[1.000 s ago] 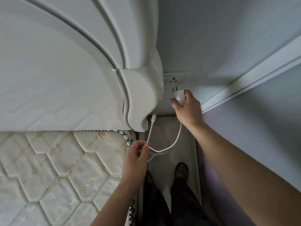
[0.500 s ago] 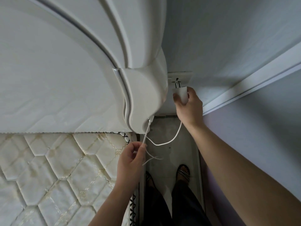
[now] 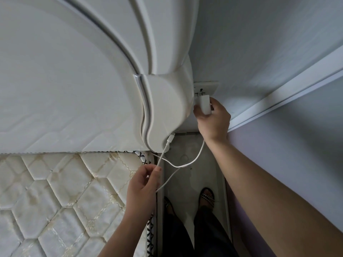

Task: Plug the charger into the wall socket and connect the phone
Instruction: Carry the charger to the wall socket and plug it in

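Charger (image 3: 204, 105), a white block, is pressed up against the wall socket (image 3: 206, 87), gripped between the thumb and fingers of the right hand (image 3: 213, 121). Its white cable (image 3: 182, 165) droops in a loop to the left hand (image 3: 143, 184), which pinches it below the loose connector (image 3: 170, 139). White headboard (image 3: 163, 112) and quilted mattress (image 3: 61, 197) lie left; sandalled feet (image 3: 207, 197) stand on the floor below.

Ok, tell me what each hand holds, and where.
Right hand: charger, gripped by its rear body at the wall socket. Left hand: cable, pinched just below its free connector.
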{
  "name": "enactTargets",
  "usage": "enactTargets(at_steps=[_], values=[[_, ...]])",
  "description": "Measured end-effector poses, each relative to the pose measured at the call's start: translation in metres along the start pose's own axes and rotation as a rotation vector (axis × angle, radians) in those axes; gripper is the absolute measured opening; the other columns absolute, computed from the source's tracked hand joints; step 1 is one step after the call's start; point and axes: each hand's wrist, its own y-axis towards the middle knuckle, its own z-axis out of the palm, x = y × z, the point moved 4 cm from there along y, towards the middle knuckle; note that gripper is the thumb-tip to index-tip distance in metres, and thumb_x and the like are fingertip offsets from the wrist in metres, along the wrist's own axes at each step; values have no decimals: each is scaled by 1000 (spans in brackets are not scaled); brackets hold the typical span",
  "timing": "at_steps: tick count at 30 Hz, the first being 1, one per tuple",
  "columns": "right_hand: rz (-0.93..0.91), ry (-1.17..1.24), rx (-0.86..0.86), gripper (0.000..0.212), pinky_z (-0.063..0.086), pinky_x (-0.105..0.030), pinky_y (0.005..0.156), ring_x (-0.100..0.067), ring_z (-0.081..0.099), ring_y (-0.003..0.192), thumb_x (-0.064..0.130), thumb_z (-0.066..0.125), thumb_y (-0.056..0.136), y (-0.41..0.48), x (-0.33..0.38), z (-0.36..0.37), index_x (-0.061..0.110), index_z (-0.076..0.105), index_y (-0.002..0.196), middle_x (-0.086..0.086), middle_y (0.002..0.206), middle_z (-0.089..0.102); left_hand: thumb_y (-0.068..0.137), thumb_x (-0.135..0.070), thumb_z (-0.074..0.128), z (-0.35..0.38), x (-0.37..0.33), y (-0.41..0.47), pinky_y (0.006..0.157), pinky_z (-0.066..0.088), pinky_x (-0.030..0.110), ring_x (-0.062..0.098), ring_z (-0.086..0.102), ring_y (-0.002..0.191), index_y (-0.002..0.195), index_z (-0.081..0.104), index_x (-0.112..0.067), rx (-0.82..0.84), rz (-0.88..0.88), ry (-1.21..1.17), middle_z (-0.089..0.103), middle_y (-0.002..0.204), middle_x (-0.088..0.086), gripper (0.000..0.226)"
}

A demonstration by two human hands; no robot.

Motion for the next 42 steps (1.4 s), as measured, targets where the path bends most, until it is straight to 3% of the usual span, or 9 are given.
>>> enactTargets(at_steps=[8, 11, 13, 23, 27, 31, 34, 37, 42], values=[[50, 28, 29, 21, 35, 1, 52, 0, 56, 57, 21, 69, 71, -4, 2, -4, 18, 68, 91, 13, 66, 60, 87, -27, 56, -3, -4, 3, 55, 39, 27, 14, 43, 53, 75, 64, -20, 29, 35, 6, 50, 54, -5, 16], [0, 16, 54, 6, 35, -8, 48, -8, 56, 55, 20, 66, 72, -5, 2, -3, 15, 65, 76, 1, 59, 63, 87, -25, 56, -5, -2, 6, 48, 40, 16, 8, 44, 48, 74, 64, -18, 29, 31, -8, 51, 52, -5, 17], [-48, -19, 47, 12, 32, -12, 45, -10, 49, 50, 20, 65, 74, -2, 2, -2, 10, 60, 70, -3, 54, 58, 87, -21, 57, -6, -2, 6, 45, 40, 9, 3, 43, 45, 73, 65, -16, 33, 27, -26, 52, 48, -7, 17], [-36, -181, -26, 33, 23, -29, 52, -22, 40, 52, 31, 64, 76, 10, 15, 0, 19, 40, 57, 4, 51, 46, 87, -20, 58, -12, 2, 19, 43, 35, 12, 4, 41, 44, 71, 66, -21, 91, 50, 8, 49, 46, -7, 19], [2, -223, -4, 22, 26, -29, 56, -28, 52, 64, 33, 63, 78, 11, 22, 2, 13, 57, 72, -6, 69, 63, 88, -21, 56, -10, -1, 18, 46, 38, 15, 4, 43, 46, 73, 66, -23, 97, 51, 24, 52, 47, -8, 18], [34, -112, 88, 35, 45, -32, 69, -30, 62, 89, 34, 65, 80, 3, 19, 2, 7, 62, 102, -13, 95, 69, 87, -23, 56, -9, -7, 18, 55, 37, 30, 4, 43, 46, 72, 65, -23, 88, 57, 29, 51, 47, -8, 17], [76, 11, 166, 35, 44, -27, 69, -26, 65, 86, 36, 62, 84, -11, 9, 1, 7, 60, 102, -7, 94, 69, 88, -23, 56, -11, -8, 19, 56, 38, 31, 3, 44, 46, 71, 65, -25, 90, 56, 29, 51, 47, -8, 19], [202, 122, 188, 30, 52, -38, 79, -28, 68, 86, 35, 54, 90, -18, 0, 3, 6, 57, 94, -4, 95, 65, 88, -23, 56, -13, -8, 22, 58, 39, 31, 4, 43, 47, 71, 65, -25, 96, 52, 29, 51, 48, -9, 19], [242, 212, 174, 26, 40, -9, 54, 0, 59, 58, 24, 50, 92, -11, -2, 10, 16, 48, 67, -5, 75, 63, 87, -26, 57, -15, -6, 29, 63, 40, 33, 4, 46, 48, 72, 64, -23, 92, 52, 30, 52, 49, -9, 17]])
